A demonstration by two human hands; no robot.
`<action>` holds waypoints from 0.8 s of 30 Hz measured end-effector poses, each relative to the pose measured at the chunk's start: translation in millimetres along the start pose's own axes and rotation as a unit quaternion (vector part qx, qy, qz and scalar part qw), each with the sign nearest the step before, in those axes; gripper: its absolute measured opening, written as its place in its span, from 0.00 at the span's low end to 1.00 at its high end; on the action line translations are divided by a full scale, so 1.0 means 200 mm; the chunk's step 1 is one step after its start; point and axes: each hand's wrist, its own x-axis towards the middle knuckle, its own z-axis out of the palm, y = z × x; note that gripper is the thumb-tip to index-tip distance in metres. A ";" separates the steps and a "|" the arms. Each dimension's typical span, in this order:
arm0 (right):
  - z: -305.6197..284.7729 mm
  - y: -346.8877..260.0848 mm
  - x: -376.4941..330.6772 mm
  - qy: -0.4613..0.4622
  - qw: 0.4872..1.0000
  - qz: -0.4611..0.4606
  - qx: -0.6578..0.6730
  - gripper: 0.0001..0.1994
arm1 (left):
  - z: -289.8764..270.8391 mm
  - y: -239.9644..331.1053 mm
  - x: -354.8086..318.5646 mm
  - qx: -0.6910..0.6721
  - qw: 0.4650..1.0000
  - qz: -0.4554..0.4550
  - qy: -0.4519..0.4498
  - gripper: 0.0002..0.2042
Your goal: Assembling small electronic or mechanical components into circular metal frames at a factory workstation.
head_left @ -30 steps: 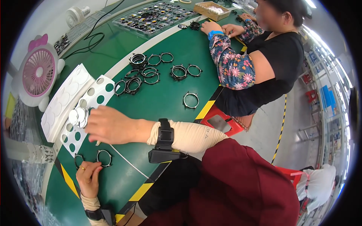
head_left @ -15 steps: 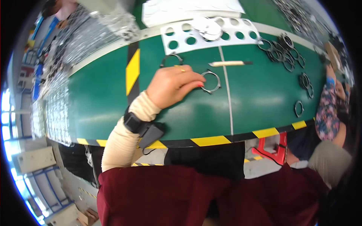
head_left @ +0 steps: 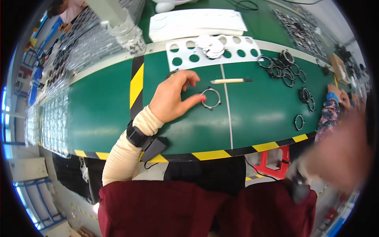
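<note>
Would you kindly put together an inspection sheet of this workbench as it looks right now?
Surface: green bench top with a yellow-black striped edge.
Job's things: metal ring lying flat, touched by the left hand at its left rim.
Clutter: wooden stick; white punched sheet with white discs; heap of dark rings; clear trays at left.
Grippers: left hand fingers spread, thumb on the ring; right hand blurred, off the bench, grasp unclear.
Cables: black cable at top.
Surroundings: co-worker's patterned sleeve at right; red stool below.
</note>
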 end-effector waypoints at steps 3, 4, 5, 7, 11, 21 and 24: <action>-0.25 0.36 -0.37 -0.095 0.958 0.214 -0.163 0.07 | 0.11 0.10 0.15 0.015 0.996 0.053 -0.071 0.35; -0.30 0.54 -0.47 -0.212 0.942 0.054 -0.255 0.10 | 0.18 0.14 0.20 0.018 0.993 0.078 -0.085 0.37; -0.32 0.65 -0.53 -0.224 0.939 0.083 -0.247 0.09 | 0.25 0.18 0.24 0.049 0.990 0.088 -0.096 0.39; -0.43 0.78 -0.61 -0.257 0.927 0.055 -0.268 0.10 | 0.36 0.27 0.33 0.097 0.982 0.117 -0.109 0.40; -0.63 0.83 -0.63 -0.263 0.913 0.153 -0.273 0.10 | 0.46 0.41 0.48 0.113 0.975 0.153 -0.116 0.38; -0.94 0.94 -0.63 -0.248 0.928 0.163 -0.227 0.11 | 0.66 0.52 0.66 0.071 0.986 0.049 -0.140 0.36; -1.01 0.96 -0.67 -0.282 0.918 0.145 -0.240 0.11 | 0.74 0.53 0.68 0.075 0.987 0.066 -0.129 0.36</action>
